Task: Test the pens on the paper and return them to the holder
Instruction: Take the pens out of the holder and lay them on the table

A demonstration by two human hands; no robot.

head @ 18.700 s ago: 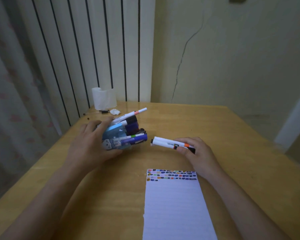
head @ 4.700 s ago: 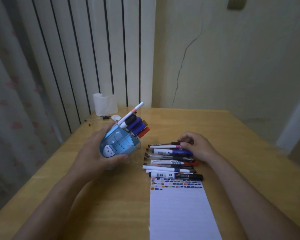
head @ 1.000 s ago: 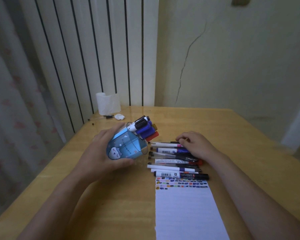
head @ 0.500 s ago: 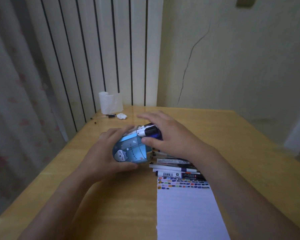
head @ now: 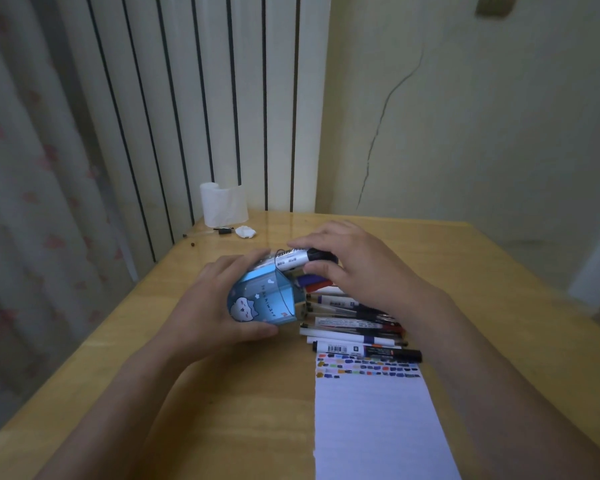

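Wooden tabletop [head: 222,410] fills the lower view, with striped panelling and a cracked wall behind it. At centre, the left hand [head: 208,306] grips a blue pen holder [head: 262,301], tipped on its side with its mouth toward three o'clock. The right hand [head: 357,268] grasps a white marker [head: 291,261] with a dark cap, its barrel partly inside the holder's mouth. Just at four o'clock of the holder, a row of pens [head: 357,336] lies on the tabletop, touching the top edge of the paper [head: 374,427], which carries coloured test marks. At eleven o'clock, near the panelling, stands a white roll [head: 222,204].
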